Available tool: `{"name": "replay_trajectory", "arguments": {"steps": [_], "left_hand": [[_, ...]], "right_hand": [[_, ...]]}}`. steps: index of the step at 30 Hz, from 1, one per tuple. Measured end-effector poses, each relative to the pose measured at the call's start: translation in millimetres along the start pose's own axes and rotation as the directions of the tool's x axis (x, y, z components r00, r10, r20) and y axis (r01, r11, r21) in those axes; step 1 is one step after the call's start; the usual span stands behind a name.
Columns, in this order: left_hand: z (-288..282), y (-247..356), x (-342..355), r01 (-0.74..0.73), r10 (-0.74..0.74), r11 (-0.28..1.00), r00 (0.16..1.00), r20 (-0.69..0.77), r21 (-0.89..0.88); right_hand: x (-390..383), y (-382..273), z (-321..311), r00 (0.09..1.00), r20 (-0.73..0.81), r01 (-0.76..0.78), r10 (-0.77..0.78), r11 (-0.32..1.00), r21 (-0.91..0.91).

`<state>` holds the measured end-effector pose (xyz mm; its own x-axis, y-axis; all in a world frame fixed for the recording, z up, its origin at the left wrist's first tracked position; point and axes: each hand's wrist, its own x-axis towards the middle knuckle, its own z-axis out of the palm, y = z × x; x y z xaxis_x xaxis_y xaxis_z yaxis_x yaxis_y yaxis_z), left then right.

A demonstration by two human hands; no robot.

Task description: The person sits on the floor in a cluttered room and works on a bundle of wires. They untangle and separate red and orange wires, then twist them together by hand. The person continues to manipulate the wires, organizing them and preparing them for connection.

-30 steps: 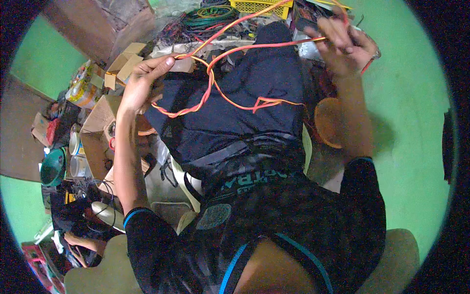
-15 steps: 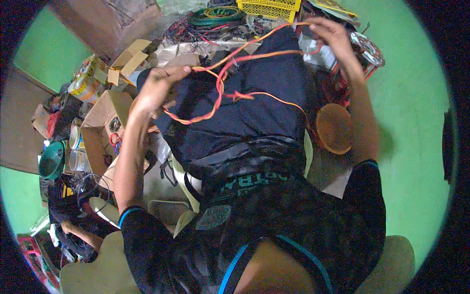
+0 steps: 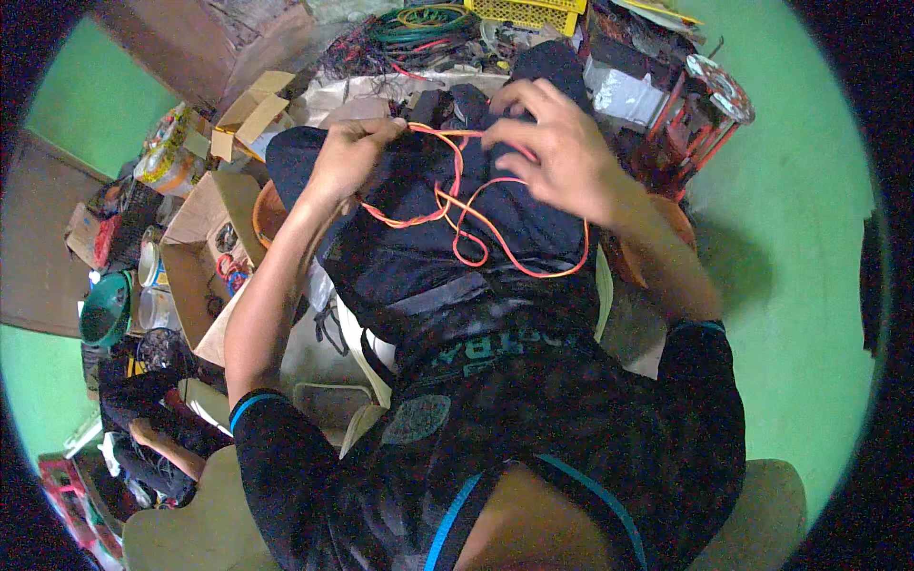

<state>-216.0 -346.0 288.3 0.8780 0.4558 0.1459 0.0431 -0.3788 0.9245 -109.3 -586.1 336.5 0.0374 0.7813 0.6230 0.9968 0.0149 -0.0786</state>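
A twisted red-and-yellow electrical wire (image 3: 407,223) hangs in loops over my lap, in front of dark trousers (image 3: 381,252). My left hand (image 3: 352,162) is closed on it, pinching one stretch between thumb and fingers, while a twisted part comes out below. At the right, my right hand (image 3: 562,152) has curled fingers around another stretch, which runs between the fingers and thumb. Loose loops drop beneath this hand and curl back toward the middle. Part of the wire is hidden behind my right palm.
Open cardboard boxes (image 3: 211,228) and a green basin (image 3: 105,309) are at the left. Cables (image 3: 419,33) and a yellow crate (image 3: 533,11) lie ahead. A red-framed reel (image 3: 719,90) and an orange bowl (image 3: 671,224) stand right. Another person's arm (image 3: 169,447) shows lower left.
My right hand has come down and left, closer to my left hand. The wire, stretched wide before, now sags in loops. My left hand has shifted slightly right and keeps its hold.
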Motion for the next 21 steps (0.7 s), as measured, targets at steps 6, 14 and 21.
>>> {"name": "replay_trajectory", "arguments": {"steps": [6,14,21], "left_hand": [[18.7,25.6,-2.5,0.118,-0.123,0.989,0.991,0.053,0.093],[17.0,10.8,3.6,0.114,-0.115,0.993,0.992,0.056,0.009],[21.7,8.5,-2.2,0.346,-0.309,0.898,0.936,0.171,-0.27]], "right_hand": [[-3.8,-52.1,30.1,0.955,0.238,-0.149,0.176,0.981,-0.126],[-20.9,-25.7,69.9,0.926,0.314,-0.297,0.211,0.92,0.255],[30.2,-4.0,-0.2,0.935,0.09,-0.204,0.342,0.315,0.927]]}}
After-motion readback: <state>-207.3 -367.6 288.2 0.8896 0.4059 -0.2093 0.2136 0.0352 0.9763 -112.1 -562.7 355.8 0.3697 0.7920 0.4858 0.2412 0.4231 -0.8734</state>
